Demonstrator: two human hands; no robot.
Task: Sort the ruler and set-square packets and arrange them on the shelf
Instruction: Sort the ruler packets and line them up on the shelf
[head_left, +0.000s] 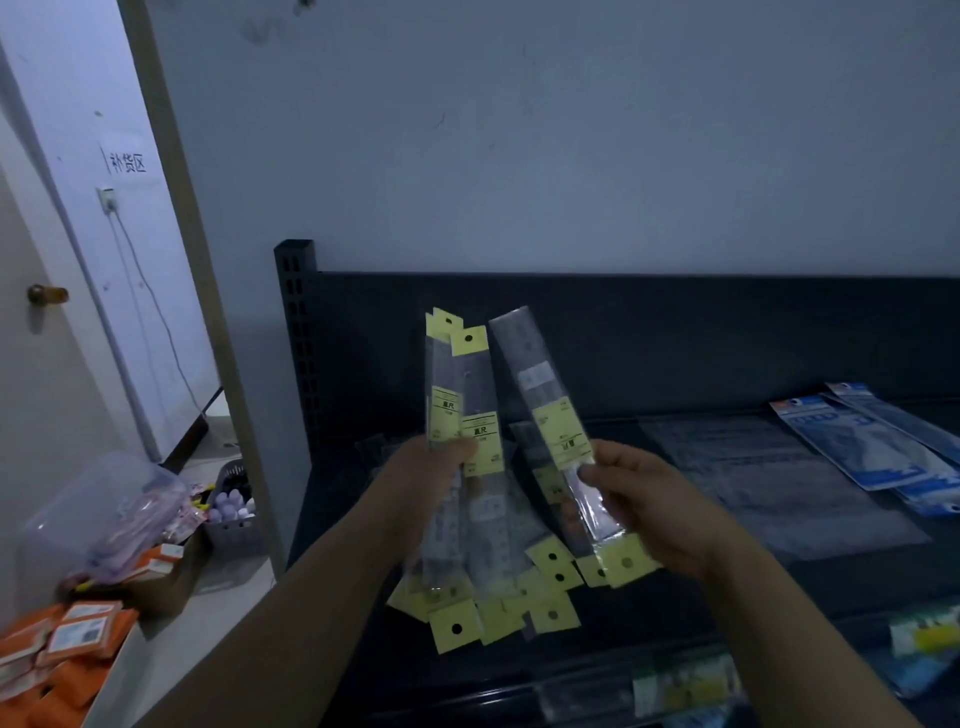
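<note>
Left grip (431, 475): fingers curled round a fan of ruler packets (470, 415), clamped near mid-length. Two packets stand with their yellow header tabs on top. The rest hang with their tabs down, below the wrist.

Right grip (657, 501): thumb and fingers pinch a second bunch of ruler packets (545, 410), tabs down. The long clear end is tilted up and to the left, just beside the fan.

Both bunches are over the front of the dark metal shelf (675, 332). Cannot tell whether the lowest tabs touch its deck.

On the deck, right of the grips: clear flat packets (769, 467) lying flat. Beyond them, blue packets (872, 447) overlap at the right edge.

Lower tier: green-and-yellow packets (675, 680), blurred.

Left of the shelf: orange packets (72, 644), clear plastic tub (104, 509), grey basket (234, 519).
</note>
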